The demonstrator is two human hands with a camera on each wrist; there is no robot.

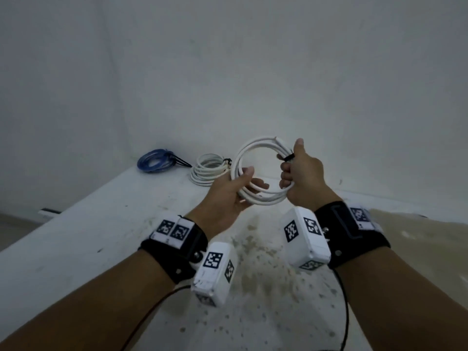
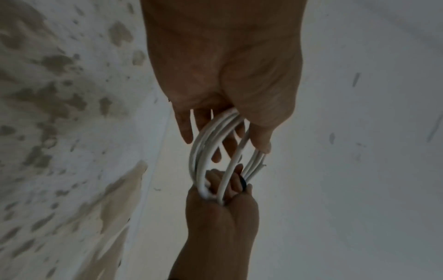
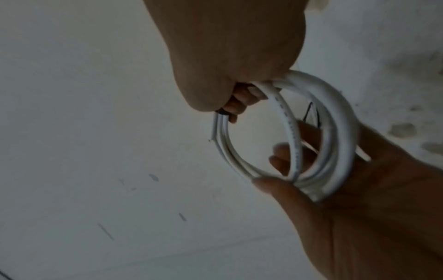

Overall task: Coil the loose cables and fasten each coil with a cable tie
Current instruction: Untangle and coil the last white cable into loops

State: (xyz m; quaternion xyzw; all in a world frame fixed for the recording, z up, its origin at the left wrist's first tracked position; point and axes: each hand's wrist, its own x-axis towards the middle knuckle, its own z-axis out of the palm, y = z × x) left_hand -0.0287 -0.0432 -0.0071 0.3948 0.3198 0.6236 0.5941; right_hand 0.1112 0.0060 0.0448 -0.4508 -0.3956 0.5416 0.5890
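A coil of white cable point(image 1: 266, 198) is held up above the table between both hands. My left hand point(image 1: 249, 178) supports its left side palm up, with the thumb pressing the loops against the fingers. My right hand point(image 1: 288, 165) is fisted around the right side, where a black cable tie point(image 1: 289, 157) wraps the loops. In the left wrist view the coil point(image 2: 203, 136) runs from my left thumb to the right hand's fist point(image 2: 223, 208). The right wrist view shows the tie point(image 3: 221, 112) under the curled fingers and a cut cable end hanging free on the coil point(image 3: 340, 113).
A blue cable coil point(image 1: 155, 160) with a black tie and a second white coil point(image 1: 209, 171) lie at the far edge of the stained white table point(image 1: 101, 224), against the wall. The wrist cameras' cords hang below both forearms.
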